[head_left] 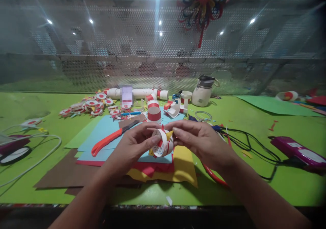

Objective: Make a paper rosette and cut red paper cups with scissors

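Paper ring (163, 148): it is in the middle, held in the air between both hands, over the coloured sheets; its dotted inner face can be partly seen.
Round paper pieces (91, 104): at the left, they lie in a heap on the desk (209, 196); with their red and white faces, they look to me already made.
Orange-handled tool (108, 141): it rests on the blue sheets (99, 127), beside the left hand and not in use.
Left hand (136, 139): its grip is narrow, thumb and fingers holding the left side of the ring.
Ring's made part: the round wall is formed, and small red bits show on it, so I judge that much of the shaping is done.
Yellow point (169, 135): it stands out from the ring near the top; whether it is fixed, or only pressed there, I cannot tell.
Ring's unfinished part: the near side looks open, so perhaps this is left; the far side is hidden.
Paper cup (154, 115): it stands upside down, behind the ring.
Right hand (203, 140): its grip is also narrow, the fingertips pinching at the yellow point.
Purple device (299, 151): at the far right, it lies apart from the hands.
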`<state>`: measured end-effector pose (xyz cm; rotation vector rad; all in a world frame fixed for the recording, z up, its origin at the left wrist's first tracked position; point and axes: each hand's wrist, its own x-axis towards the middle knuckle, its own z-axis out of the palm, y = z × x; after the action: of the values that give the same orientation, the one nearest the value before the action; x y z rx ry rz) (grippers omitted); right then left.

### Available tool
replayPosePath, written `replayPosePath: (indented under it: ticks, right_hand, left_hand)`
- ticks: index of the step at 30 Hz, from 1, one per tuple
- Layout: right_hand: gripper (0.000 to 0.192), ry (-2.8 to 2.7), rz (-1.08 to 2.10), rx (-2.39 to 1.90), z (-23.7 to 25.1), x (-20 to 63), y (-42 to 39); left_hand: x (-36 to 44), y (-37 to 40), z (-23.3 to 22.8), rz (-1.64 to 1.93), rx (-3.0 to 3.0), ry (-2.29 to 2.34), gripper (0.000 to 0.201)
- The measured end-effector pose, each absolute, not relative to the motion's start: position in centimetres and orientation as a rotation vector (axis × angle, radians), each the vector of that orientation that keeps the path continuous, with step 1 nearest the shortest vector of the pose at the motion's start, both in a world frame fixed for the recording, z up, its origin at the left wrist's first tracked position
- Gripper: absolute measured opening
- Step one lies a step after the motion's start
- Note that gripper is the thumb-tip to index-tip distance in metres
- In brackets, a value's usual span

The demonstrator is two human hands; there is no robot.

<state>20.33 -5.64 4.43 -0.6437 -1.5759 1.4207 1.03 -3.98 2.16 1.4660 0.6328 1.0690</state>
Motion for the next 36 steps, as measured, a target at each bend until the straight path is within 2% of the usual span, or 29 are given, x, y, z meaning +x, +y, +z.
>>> replayPosePath:
  ticks: [11, 19, 28, 36]
  right_hand:
    - [0.032, -1.677, 1.373, -0.624, 4.8, 19.8, -6.5]
    - [0.026, -1.708, 1.224, -0.703, 4.4, 19.5, -6.5]
    - [0.022, -1.865, 0.691, -0.861, 4.0, 18.9, -6.7]
    - [0.023, -1.828, 0.682, -0.861, 3.6, 18.6, -6.7]
  left_hand:
    - [1.0, -4.3, 2.3, 1.188, 1.651, 0.747, 0.026]
    - [0.7, -4.4, 2.0, 1.263, 1.976, 0.863, 0.028]
    - [0.8, -5.0, 2.0, 1.321, 2.254, 0.916, 0.039]
    - [0.9, -4.6, 2.0, 1.316, 2.332, 0.920, 0.041]
